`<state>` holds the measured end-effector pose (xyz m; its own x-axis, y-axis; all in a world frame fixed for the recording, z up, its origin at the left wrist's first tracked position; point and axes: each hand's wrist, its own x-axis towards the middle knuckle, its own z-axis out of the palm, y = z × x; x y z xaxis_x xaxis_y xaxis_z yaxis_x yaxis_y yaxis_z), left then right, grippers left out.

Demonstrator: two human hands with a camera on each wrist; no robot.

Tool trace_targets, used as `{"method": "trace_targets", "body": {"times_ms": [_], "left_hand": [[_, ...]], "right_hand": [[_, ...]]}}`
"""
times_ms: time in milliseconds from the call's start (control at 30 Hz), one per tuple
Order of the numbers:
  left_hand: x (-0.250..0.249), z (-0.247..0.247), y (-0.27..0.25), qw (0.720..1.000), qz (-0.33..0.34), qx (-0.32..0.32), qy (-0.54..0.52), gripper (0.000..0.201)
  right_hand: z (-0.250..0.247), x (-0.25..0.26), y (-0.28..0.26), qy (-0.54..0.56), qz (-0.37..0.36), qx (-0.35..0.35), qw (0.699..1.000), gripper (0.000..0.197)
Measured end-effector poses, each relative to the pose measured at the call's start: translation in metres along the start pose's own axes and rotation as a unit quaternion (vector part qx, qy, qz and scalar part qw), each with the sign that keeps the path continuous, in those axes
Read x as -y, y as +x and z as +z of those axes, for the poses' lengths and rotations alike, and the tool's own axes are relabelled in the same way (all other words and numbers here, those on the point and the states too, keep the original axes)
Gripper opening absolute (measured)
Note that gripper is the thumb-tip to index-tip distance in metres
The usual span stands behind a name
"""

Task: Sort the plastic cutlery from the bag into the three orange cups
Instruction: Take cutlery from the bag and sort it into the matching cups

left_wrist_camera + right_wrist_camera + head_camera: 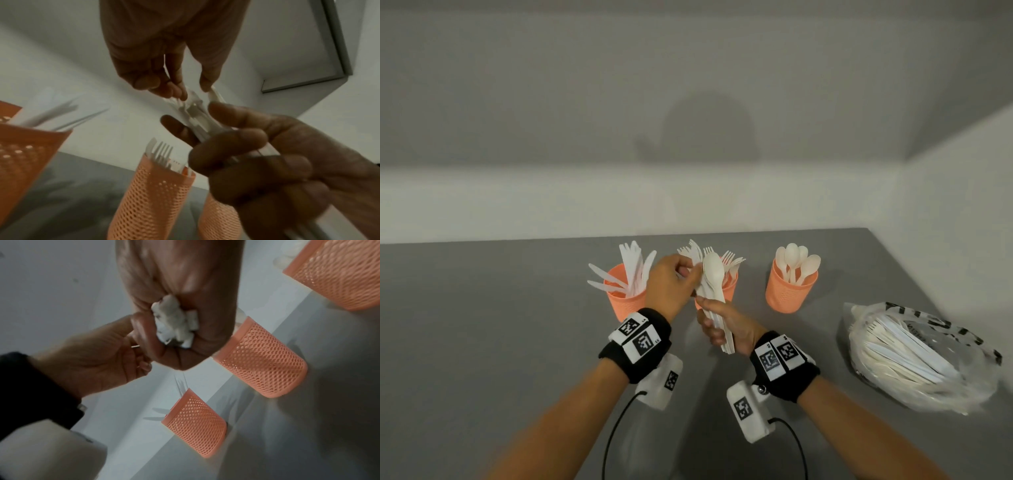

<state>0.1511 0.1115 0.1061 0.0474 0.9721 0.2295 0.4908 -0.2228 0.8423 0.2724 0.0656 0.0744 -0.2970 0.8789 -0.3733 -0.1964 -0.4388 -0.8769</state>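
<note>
Presently, your right hand (pixel 726 329) grips a cutlery bundle (pixel 714 298), spoon foremost; your left hand (pixel 671 284) pinches its upper end. Both block the fork cup (pixel 729 291). Knife cup (pixel 621 298) left, spoon cup (pixel 787 291) right. Bag (pixel 921 359), filled with cutlery, lies far right on the table (pixel 482 325).

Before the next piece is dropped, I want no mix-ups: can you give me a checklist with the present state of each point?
1. Right hand grips the bundle of white plastic cutlery: ok.
2. Left hand pinches one piece at the bundle's top: ok; which kind, cannot tell.
3. Left orange mesh cup holds only knives: ok.
4. Middle orange mesh cup holds forks: ok.
5. Right orange mesh cup holds only spoons: ok.
6. Clear plastic bag emptied: not ok.
</note>
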Motion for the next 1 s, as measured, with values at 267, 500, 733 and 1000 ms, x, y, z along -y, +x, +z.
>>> {"method": "trace_targets", "body": {"times_ms": [267, 500, 733, 1000], "left_hand": [[-0.009, 0.013, -0.007, 0.988, -0.084, 0.006, -0.126, 0.013], [-0.032, 0.003, -0.007, 0.945, -0.112, -0.049, -0.304, 0.018], [-0.011, -0.001, -0.006, 0.974, -0.12, 0.006, -0.194, 0.012], [-0.015, 0.008, -0.021, 0.918, -0.147, 0.221, -0.293, 0.034]], "right_hand": [[-0.008, 0.0, -0.01, 0.08, -0.003, -0.039, 0.996, 0.022], [-0.014, 0.0, -0.013, 0.103, -0.016, -0.061, 0.993, 0.027], [-0.018, -0.003, -0.014, 0.05, -0.055, -0.05, 0.996, 0.02], [-0.007, 0.004, -0.028, -0.055, 0.02, 0.109, 0.992, 0.017]]}}
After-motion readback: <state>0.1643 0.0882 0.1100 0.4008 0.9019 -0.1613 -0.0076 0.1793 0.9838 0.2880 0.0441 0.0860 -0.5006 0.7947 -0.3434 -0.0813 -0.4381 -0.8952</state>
